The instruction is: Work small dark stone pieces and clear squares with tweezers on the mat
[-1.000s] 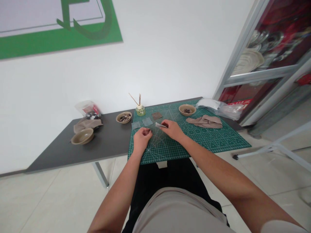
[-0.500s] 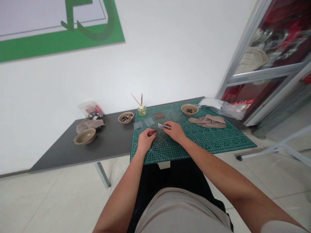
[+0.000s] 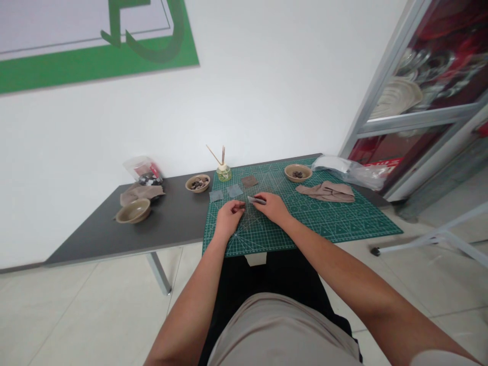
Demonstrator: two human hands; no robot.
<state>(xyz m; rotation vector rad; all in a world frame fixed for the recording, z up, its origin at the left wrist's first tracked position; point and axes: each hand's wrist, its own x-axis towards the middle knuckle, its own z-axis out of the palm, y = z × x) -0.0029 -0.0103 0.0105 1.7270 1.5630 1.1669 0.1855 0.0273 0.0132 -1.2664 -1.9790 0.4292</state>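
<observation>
My left hand [image 3: 227, 217] rests on the green cutting mat [image 3: 328, 218], fingers curled around something small and dark that I cannot make out. My right hand [image 3: 271, 207] lies just to its right, pinching a small grey tool [image 3: 256, 200] that points left. Beyond the hands lie two grey fabric squares [image 3: 225, 193] and a brown square [image 3: 249, 181]. A little glass bottle with sticks [image 3: 223, 172] stands at the mat's far edge.
A bowl of small dark pieces [image 3: 197, 183] sits left of the mat, an empty bowl [image 3: 133, 210] with beige cloth and a plastic bag farther left. On the right are another bowl [image 3: 298, 173], folded beige cloth [image 3: 326, 191], a clear bag [image 3: 346, 170] and a glass cabinet [image 3: 427, 96].
The two hands have drawn a little closer together on the mat. The view has shifted slightly; the objects on the table have stayed put.
</observation>
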